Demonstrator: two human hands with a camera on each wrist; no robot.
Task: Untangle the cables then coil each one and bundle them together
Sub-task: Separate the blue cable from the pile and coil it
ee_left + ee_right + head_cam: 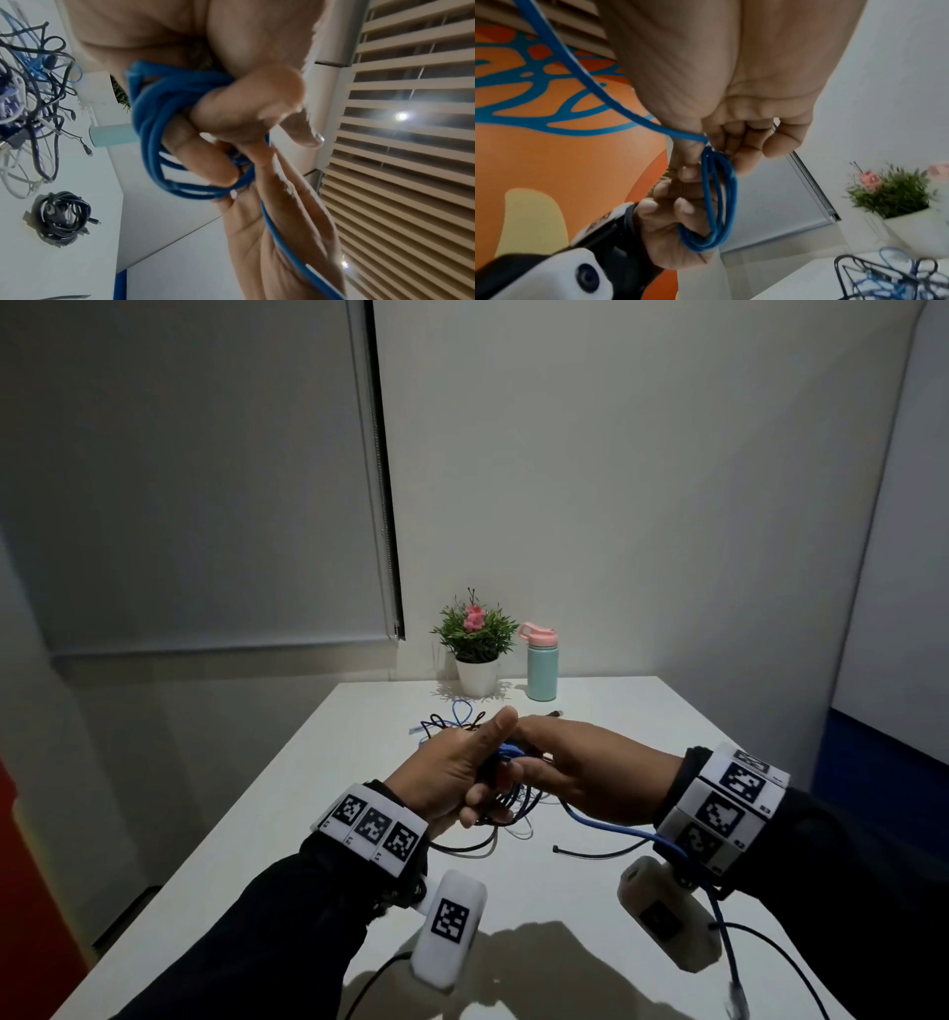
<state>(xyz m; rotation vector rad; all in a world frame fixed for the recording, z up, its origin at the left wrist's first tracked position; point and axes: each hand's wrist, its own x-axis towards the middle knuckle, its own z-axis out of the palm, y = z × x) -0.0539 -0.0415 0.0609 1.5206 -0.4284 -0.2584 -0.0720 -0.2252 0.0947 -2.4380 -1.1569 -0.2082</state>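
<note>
A blue cable (510, 752) is wound in several loops and held above the table between both hands. My left hand (480, 788) grips the loops (159, 125), with its fingers curled through them and the thumb up. My right hand (524, 765) pinches the same cable (718, 192) at the top of the loops with thumb and fingers (744, 142). The blue tail (606, 824) runs back under my right wrist to a plug (737, 1001) at the table's near edge. A tangle of black, white and blue cables (452, 724) lies on the white table (642, 711) behind and under the hands.
A coiled black cable bundle (64, 217) lies on the table apart from the tangle (33, 91). A potted plant (476, 649) and a mint bottle (542, 667) stand at the far edge. A loose black cable end (590, 852) lies near my right wrist.
</note>
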